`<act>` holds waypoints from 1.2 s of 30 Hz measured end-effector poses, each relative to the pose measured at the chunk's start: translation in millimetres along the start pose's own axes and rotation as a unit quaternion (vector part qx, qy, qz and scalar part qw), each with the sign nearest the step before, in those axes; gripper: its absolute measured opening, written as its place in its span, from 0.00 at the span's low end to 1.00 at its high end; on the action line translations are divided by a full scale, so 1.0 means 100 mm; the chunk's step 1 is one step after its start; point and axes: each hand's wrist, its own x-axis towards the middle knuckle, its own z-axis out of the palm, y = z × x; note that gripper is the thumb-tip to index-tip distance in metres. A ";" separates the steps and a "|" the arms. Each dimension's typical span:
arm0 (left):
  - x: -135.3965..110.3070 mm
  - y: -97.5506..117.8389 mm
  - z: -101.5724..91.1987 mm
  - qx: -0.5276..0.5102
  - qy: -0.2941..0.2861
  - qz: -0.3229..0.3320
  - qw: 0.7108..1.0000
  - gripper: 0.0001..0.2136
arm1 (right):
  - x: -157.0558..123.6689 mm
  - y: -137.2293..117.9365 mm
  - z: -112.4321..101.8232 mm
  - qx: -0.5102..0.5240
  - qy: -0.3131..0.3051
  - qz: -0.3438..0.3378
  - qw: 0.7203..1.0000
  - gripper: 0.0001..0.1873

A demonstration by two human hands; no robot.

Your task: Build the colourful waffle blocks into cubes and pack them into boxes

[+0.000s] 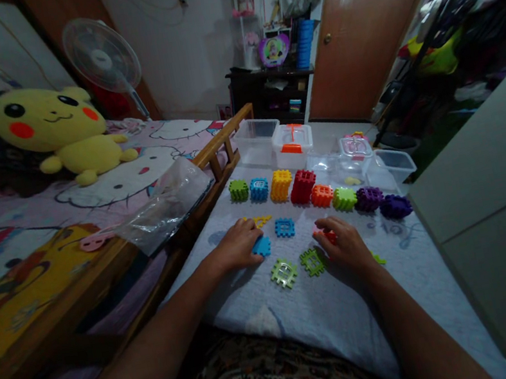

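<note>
My left hand (242,244) has its thumb and fingers closed about a blue interlocking toy block (262,247) on the cloth-covered table. Curled fingers of my right hand (345,244) close over an orange-red interlocking block (330,236), which they partly hide. Between the hands lies a flat blue window-patterned block (284,228). Nearer to me are a pale green block (283,273) and a green window block (313,262). A yellow piece (262,220) shows beyond my left fingers, and a bit of a lime piece (379,258) sticks out past my right wrist.
Across the table runs a row of block stacks by colour, from a green stack (238,190) to a dark purple stack (395,207). Behind them stand clear plastic boxes (258,143). A wooden bed rail (224,139) with a plastic bag (171,197) borders the left; a pale cabinet (500,204) the right.
</note>
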 end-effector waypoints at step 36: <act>0.91 0.25 -0.05 0.047 -0.040 0.011 0.998 0.25 | 0.00 0.01 -0.03 -0.001 0.001 -0.001 1.000 0.10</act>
